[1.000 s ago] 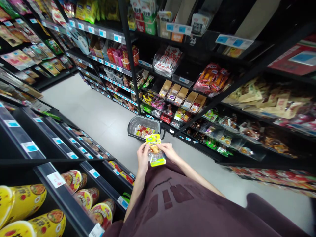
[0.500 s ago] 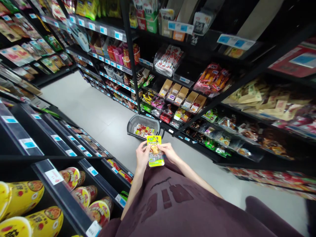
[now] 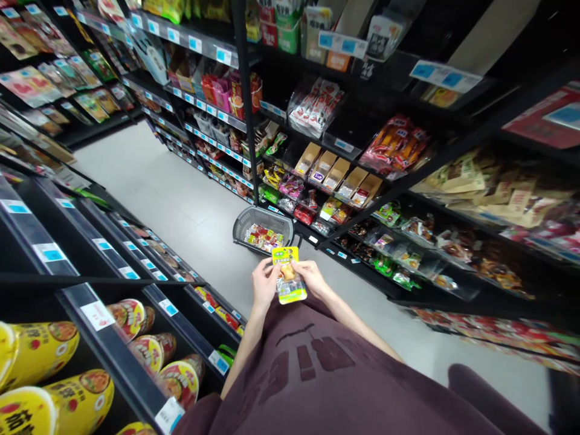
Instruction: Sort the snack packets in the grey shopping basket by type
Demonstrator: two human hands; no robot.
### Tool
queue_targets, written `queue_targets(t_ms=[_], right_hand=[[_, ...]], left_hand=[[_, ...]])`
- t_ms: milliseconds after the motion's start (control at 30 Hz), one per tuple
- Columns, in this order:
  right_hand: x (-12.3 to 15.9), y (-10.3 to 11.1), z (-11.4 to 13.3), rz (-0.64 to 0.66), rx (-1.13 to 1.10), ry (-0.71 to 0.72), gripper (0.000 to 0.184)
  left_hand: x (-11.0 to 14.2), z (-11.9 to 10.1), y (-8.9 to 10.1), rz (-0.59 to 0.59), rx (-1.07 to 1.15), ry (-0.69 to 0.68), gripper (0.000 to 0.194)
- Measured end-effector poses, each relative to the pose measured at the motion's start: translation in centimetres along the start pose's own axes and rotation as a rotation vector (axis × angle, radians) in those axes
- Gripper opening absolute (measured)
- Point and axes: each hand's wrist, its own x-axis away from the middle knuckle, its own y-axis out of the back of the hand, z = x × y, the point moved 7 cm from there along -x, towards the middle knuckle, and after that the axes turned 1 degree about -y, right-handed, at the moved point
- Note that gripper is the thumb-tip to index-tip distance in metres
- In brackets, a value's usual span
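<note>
Both my hands hold a small yellow-and-clear snack packet (image 3: 289, 277) in front of my chest. My left hand (image 3: 264, 284) grips its left edge with fingers curled. My right hand (image 3: 310, 278) pinches its right edge. Beyond the packet, a grey shopping basket (image 3: 252, 220) sits on the aisle floor with several colourful packets inside.
Black shelves line both sides of a narrow aisle with a pale tiled floor (image 3: 149, 187). Yellow and red noodle cups (image 3: 58, 374) fill the low shelf at my left. Bagged and boxed snacks (image 3: 335, 175) fill the right shelving.
The view has drifted slightly; the hands and packet stay almost in place, the packet tilted a little more to the right.
</note>
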Motion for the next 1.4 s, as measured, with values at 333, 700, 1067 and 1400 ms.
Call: queue_targets(t_ms=[333,700,1067,1400], right_hand=[[-0.2,0.3,0.0,-0.014,0.017,0.014,0.042],[-0.2,0.8,0.1,-0.084,0.036,0.019,0.049],[-0.5,1.6,0.4,-0.174,0.022,0.075,0.045],[-0.5,3.6,1.2,-0.43,-0.168,0.188,0.042]], left_hand=[[0.0,-0.2,-0.2,-0.025,0.012,0.022,0.042],[-0.2,-0.6,0.3,-0.058,0.027,0.021,0.036],[-0.2,-0.8,0.2,-0.034,0.021,-0.006,0.039],[0.3,-0.3,-1.4,0.152,-0.026,0.025,0.043]])
